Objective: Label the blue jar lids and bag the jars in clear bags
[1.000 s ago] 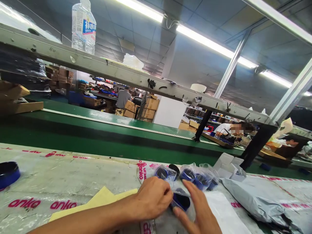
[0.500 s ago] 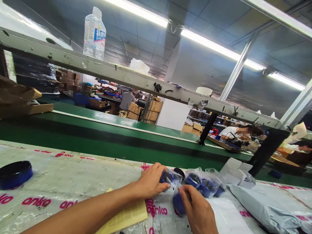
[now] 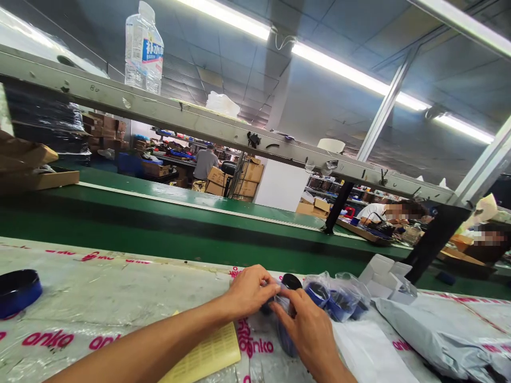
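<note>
My left hand (image 3: 252, 290) is closed on the clear plastic bag around a dark blue round piece, which is mostly hidden behind the fingers. My right hand (image 3: 305, 324) pinches the same plastic from the right, its fingertips close to the left ones. Below them a blue round piece (image 3: 286, 340) in clear wrap rests against the right fingers. Just behind the hands stands a black-topped round piece (image 3: 291, 282). Several bagged blue rings (image 3: 341, 303) lie to the right of the hands.
A yellow printed sheet (image 3: 211, 354) lies under my left forearm. White sheets (image 3: 371, 346), a grey plastic bag (image 3: 431, 332) and an open white box (image 3: 385, 279) are at the right. A blue ring (image 3: 19, 292) sits far left. Behind runs a green belt (image 3: 159, 229).
My right hand has moved up and left, bringing its fingertips against those of my left hand at the plastic. The view has shifted slightly.
</note>
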